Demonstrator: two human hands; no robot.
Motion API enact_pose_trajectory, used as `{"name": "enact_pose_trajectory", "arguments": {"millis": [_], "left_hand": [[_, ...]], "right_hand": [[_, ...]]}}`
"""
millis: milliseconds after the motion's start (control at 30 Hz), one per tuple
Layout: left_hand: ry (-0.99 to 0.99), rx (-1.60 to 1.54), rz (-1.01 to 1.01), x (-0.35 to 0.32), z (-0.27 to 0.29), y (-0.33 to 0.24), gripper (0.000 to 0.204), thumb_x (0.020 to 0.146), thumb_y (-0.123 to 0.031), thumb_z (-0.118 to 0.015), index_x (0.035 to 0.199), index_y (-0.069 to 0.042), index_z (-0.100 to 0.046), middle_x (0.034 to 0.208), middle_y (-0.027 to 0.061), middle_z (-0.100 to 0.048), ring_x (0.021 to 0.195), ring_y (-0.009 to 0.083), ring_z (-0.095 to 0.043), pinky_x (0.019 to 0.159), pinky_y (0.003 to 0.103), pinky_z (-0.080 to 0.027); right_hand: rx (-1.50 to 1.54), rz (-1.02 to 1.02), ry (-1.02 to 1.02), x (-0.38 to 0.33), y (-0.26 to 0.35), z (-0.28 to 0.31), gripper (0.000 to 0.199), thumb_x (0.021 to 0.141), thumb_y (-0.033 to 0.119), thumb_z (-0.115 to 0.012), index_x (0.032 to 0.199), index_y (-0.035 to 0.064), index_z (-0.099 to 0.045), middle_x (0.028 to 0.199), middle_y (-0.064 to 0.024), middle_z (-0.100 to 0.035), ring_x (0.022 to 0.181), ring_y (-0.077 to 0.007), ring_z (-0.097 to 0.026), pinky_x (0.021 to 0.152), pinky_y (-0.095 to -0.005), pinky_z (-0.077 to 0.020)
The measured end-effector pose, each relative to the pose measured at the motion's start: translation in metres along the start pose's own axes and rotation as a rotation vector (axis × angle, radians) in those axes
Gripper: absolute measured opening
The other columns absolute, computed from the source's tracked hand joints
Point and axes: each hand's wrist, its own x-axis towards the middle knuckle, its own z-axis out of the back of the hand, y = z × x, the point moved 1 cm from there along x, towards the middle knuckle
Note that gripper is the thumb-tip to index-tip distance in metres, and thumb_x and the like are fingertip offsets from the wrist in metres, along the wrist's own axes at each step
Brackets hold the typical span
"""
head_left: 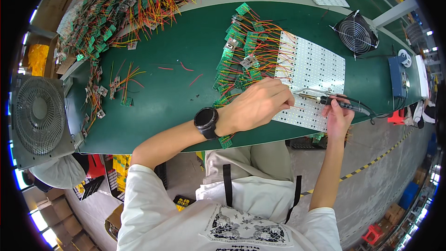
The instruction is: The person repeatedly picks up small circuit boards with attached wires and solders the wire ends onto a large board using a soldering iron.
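My right hand (339,116) grips a soldering iron (346,105) by its dark handle, its metal tip pointing left over a white perforated-looking LED panel (320,60). My left hand (260,104), wearing a black watch on its wrist, is closed in a pinch near the tip. A thin reddish wire (298,107) shows at its fingertips. Along the panel's left edge, red and yellow wires (272,49) run to a row of small green circuit boards (227,58). Part of that row is hidden beneath my left hand and forearm.
A big heap of wired circuit boards (100,23) fills the far left. Loose red wires (186,66) lie on the green table (172,97). At the right stand a black round-grilled fan (357,36) and a blue soldering station (396,76); a larger fan (41,115) is at the left edge.
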Motion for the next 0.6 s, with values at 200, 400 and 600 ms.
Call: {"name": "enact_pose_trajectory", "arguments": {"millis": [200, 400, 600], "left_hand": [[-0.014, 0.276, -0.021, -0.008, -0.003, 0.008, 0.009, 0.077, -0.008, -0.069, 0.085, -0.004, -0.064, 0.082, 0.0074, -0.059, 0.079, 0.0265, -0.060, 0.076, 0.037, -0.049], [-0.006, 0.330, -0.112, -0.013, -0.006, 0.017, 0.012, 0.073, -0.009, -0.069, 0.084, -0.005, -0.064, 0.080, 0.0051, -0.058, 0.077, 0.0232, -0.060, 0.073, 0.036, -0.049], [-0.015, 0.318, -0.121, -0.011, -0.007, 0.016, 0.016, 0.070, -0.010, -0.068, 0.084, -0.005, -0.062, 0.078, 0.0051, -0.053, 0.073, 0.0231, -0.057, 0.069, 0.035, -0.047]], "right_hand": [[-0.036, 0.001, -0.002, -0.002, 0.002, -0.003, 0.020, 0.085, 0.003, -0.066, 0.102, -0.0062, -0.062, 0.087, -0.0128, -0.065, 0.055, -0.0187, -0.059, 0.050, -0.0297, -0.0455], [-0.030, -0.086, 0.041, 0.004, 0.005, -0.004, 0.020, 0.085, 0.003, -0.066, 0.102, -0.0059, -0.061, 0.086, -0.0125, -0.065, 0.055, -0.0195, -0.059, 0.050, -0.0302, -0.0461], [-0.065, -0.023, 0.051, 0.001, -0.002, 0.007, 0.020, 0.085, 0.001, -0.066, 0.103, -0.0053, -0.061, 0.088, -0.0123, -0.065, 0.056, -0.0202, -0.061, 0.050, -0.0312, -0.0478]]}}
